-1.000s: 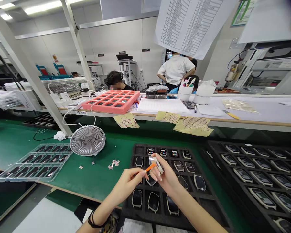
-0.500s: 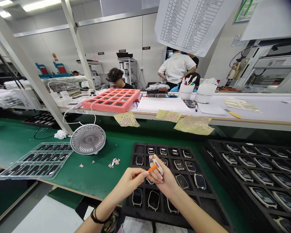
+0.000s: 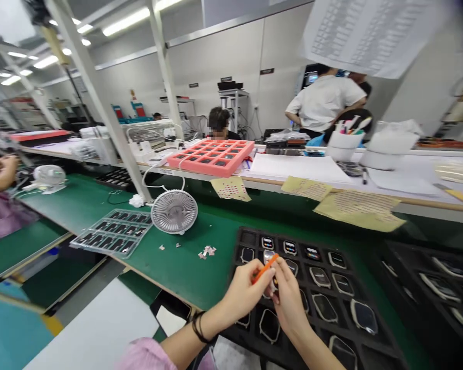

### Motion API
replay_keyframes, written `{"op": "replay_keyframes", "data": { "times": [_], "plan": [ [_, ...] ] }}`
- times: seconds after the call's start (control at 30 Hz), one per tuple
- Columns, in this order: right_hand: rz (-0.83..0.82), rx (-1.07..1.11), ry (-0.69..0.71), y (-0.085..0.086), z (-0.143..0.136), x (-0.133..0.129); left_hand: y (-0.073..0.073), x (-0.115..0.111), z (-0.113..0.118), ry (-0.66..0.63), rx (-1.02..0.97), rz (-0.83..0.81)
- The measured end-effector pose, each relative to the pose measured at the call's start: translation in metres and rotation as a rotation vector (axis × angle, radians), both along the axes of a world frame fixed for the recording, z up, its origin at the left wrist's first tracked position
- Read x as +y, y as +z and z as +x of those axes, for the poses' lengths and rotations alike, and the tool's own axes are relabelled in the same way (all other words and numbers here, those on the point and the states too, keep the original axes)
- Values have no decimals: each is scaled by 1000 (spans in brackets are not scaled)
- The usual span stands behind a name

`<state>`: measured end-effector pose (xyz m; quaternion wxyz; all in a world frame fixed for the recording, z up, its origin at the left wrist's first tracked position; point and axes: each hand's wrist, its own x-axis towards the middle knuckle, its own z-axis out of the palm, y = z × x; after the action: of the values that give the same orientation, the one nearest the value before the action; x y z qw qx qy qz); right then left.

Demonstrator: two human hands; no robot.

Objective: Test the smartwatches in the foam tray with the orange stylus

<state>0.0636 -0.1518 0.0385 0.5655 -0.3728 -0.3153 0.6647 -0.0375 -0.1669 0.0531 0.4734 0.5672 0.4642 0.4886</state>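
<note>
Across the middle of the view runs a green surface [image 3: 177, 270], the largest element. At right, a black tray [image 3: 248, 238] carries watches [image 3: 319, 276] in separate compartments; well to its left, a clear tray [image 3: 129, 252] of dark parts lies just beside a round fan [image 3: 174, 211]. Over the black tray's left half, the two hands meet. Left hand [image 3: 244, 289]: fingers pinched on an orange stick [image 3: 265, 268]. Right hand [image 3: 288, 295]: fingers curled, grasping what appears to be a small watch [image 3: 275, 281], mostly hidden between the hands. Principal relation: the stick's long axis slants from the left hand up and away to the right, its far end by the right fingertips; the watch lies just below that end, on the wearer's side. Whether stick and watch touch cannot be told. Smallest, pale scraps [image 3: 207, 252] lie left of the black tray.
</note>
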Motion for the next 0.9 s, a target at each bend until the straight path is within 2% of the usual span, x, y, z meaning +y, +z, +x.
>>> {"op": "replay_keyframes", "data": {
  "times": [0.13, 0.23, 0.3, 0.37, 0.43, 0.53, 0.6, 0.67, 0.77, 0.87, 0.9],
  "plan": [
    [58, -176, -120, -7, -9, -7, -5, -4, 7, 127, 140, 88],
    [100, -186, -180, -7, -8, -6, -11, -9, -20, 281, 220, 148],
    [92, -159, -217, -4, 2, -2, -15, -14, -61, 492, 308, 157],
    [42, -156, -205, -3, 17, 3, -18, -20, -115, 642, 451, 35],
    [-15, -195, -133, -7, 29, 6, -22, -25, -171, 800, 740, -137],
    [-39, -288, 72, -19, 35, 9, -29, -26, -236, 990, 829, -255],
    [-1, -373, 240, -28, 32, 8, -32, -23, -262, 1053, 852, -315],
    [64, -472, 354, -33, 29, 8, -34, -19, -273, 1091, 857, -356],
    [202, -656, 359, -31, 30, 9, -31, -11, -266, 1130, 844, -358],
    [349, -847, 331, -22, 32, 7, -20, -5, -227, 1061, 744, -236],
    [378, -894, 349, -19, 30, 6, -15, -5, -206, 954, 526, -116]
  ]
}}
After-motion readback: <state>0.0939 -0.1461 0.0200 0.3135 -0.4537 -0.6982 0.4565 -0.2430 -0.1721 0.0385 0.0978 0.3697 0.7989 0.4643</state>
